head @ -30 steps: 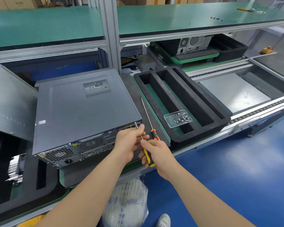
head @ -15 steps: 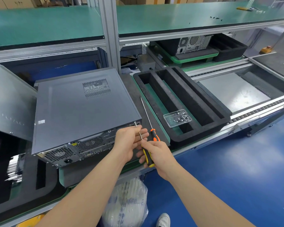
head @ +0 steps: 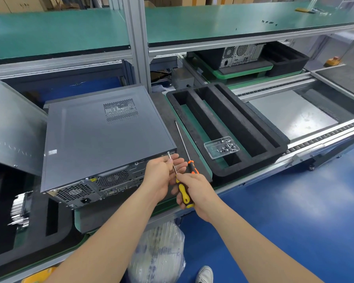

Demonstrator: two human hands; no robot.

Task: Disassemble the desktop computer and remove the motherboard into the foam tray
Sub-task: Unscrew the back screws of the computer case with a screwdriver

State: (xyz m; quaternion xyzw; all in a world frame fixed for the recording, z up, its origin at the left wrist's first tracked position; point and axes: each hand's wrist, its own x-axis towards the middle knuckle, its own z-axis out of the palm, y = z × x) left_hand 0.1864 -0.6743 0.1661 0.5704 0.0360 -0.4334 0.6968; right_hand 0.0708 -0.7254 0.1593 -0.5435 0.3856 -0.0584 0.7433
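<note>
Grey steel desktop computer [head: 102, 139] is lying flat on the dark mat, lid on and rear ports facing us, so the motherboard is not showing. We are gripping a yellow-handled screwdriver [head: 183, 194] in our right hand [head: 198, 193], with its tip sitting at the top rear corner of the case. Our left hand [head: 161, 176] is pinching the shaft just below the tip, so both hands are working close together on the one tool. An orange-handled screwdriver [head: 192, 167] is lying on the mat just beside our hands. The black foam tray [head: 243, 127] is sitting right of the computer, holding a clear screw box [head: 221, 147] in one slot. A loose side panel [head: 10, 127] is leaning at the left. A second computer [head: 239, 54] is sitting on the far conveyor.
</note>
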